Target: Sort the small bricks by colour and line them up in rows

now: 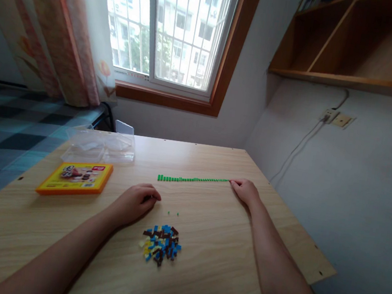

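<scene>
A long row of small green bricks point(193, 180) lies across the wooden table point(201, 273). My right hand point(245, 190) rests at the row's right end, its fingertips pinched against the last green brick. Resting on the table left of centre, my left hand point(136, 203) has its fingers curled loosely, and nothing shows in them. Two loose green bricks point(173, 213) lie just right of that hand. A small heap of blue, brown and yellow bricks point(161, 244) sits nearer me, between my forearms.
An orange box point(75, 178) lies flat at the table's left. A clear plastic tray point(100, 147) stands behind it. A bed with a checked cover point(7, 127) is to the left. A wall with a socket point(333, 118) borders the table's right edge.
</scene>
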